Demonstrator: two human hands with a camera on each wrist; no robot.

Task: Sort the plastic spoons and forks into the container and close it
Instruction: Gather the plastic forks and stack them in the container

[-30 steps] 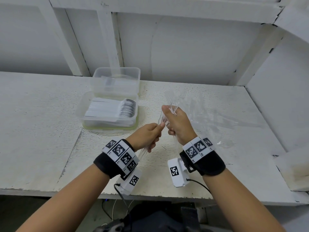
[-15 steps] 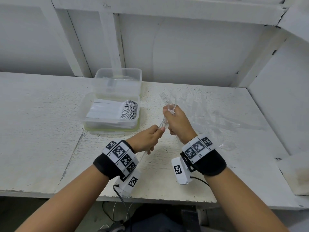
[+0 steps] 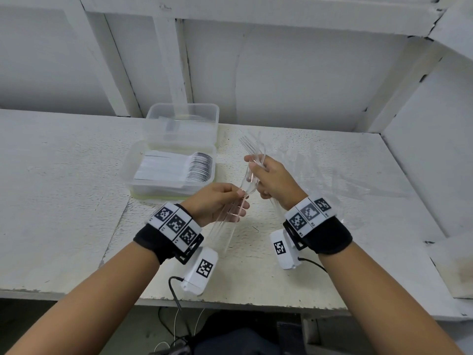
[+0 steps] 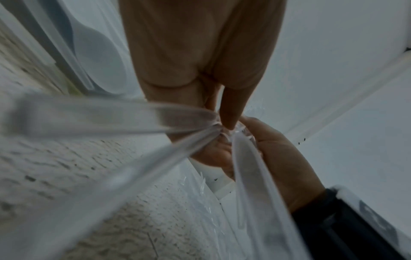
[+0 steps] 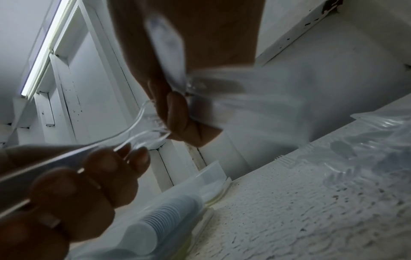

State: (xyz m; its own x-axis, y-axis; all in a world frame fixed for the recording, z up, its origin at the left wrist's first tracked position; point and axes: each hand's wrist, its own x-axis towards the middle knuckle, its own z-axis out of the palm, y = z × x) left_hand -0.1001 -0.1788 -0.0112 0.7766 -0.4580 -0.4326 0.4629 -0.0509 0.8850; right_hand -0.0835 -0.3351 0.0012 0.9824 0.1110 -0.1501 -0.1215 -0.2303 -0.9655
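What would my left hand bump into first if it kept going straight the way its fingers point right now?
Most likely your right hand. The left hand points to the right, its fingertips nearly at the clear forks that the right hand grips, so those forks and hand come first. Depth is hard to judge.

- Clear, glossy plastic forks [image 3: 252, 160], see-through
- Matt white plastic spoons [image 3: 198, 166]
- Translucent, smooth plastic container [image 3: 143, 160]
- Rough, pitted white-painted table [image 3: 64, 201], paint flaking
- Black cloth wristbands [image 3: 156, 242]
- Thin, shiny, crinkled clear film [image 3: 340, 175]
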